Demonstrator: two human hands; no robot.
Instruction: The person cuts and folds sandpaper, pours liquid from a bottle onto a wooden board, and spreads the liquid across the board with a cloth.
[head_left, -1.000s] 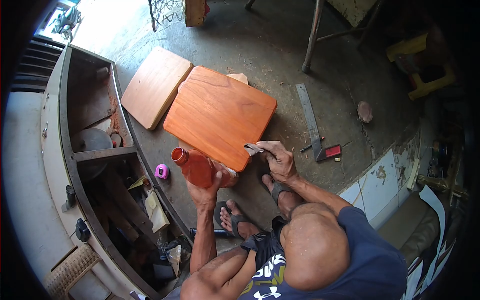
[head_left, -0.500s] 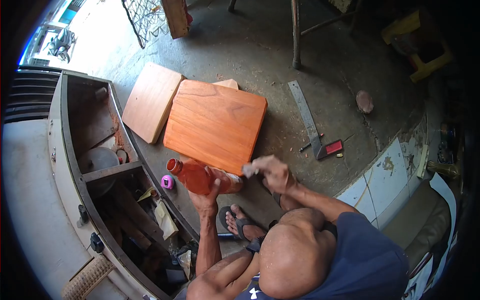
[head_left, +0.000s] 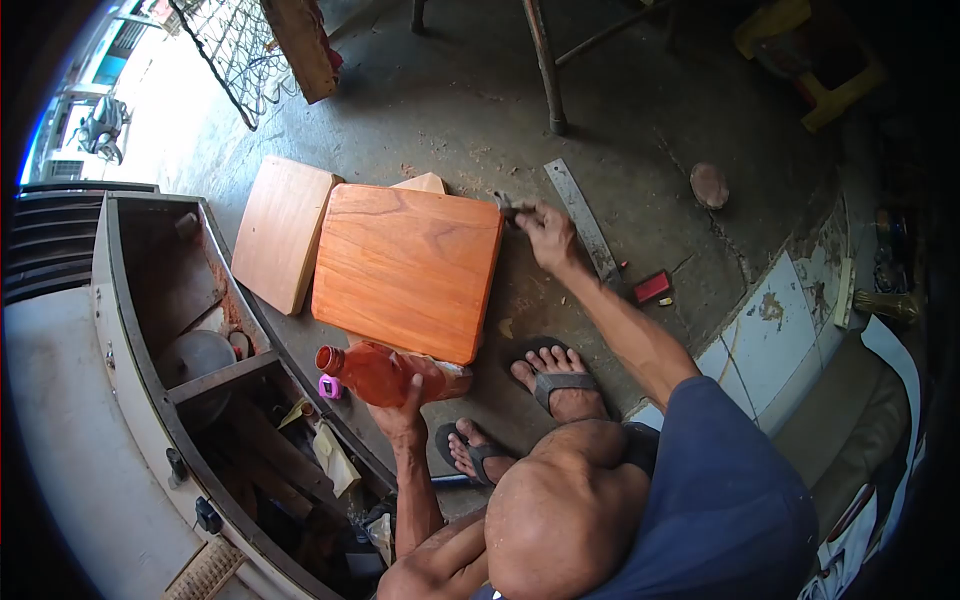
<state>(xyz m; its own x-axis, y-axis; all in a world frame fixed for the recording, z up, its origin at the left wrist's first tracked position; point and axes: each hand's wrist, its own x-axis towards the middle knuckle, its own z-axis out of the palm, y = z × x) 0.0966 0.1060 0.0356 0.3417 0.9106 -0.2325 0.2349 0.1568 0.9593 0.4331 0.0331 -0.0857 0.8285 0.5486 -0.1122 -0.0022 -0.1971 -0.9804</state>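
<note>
My left hand (head_left: 400,410) is wrapped round a bottle (head_left: 375,372) coated or filled with red-orange; it tilts, its open mouth to the left, by the near edge of an orange-stained wooden board (head_left: 405,265). At the board's far right corner, my right hand (head_left: 548,238) pinches a small grey wad (head_left: 506,206) that looks like a rag. The wad touches or nearly touches the board's edge; I cannot tell which. An unstained pale board (head_left: 282,235) lies to the left, partly under the orange one.
On the floor to the right lie a try square (head_left: 582,220) and a round stone-like piece (head_left: 710,186). A pink tape measure (head_left: 330,387) sits by the open cabinet (head_left: 222,377) on the left. A stool leg (head_left: 548,80) stands beyond.
My right hand has moved away from me, from the board's near right corner to its far right corner, with the wad. The left hand still holds the bottle. The view has shifted somewhat.
</note>
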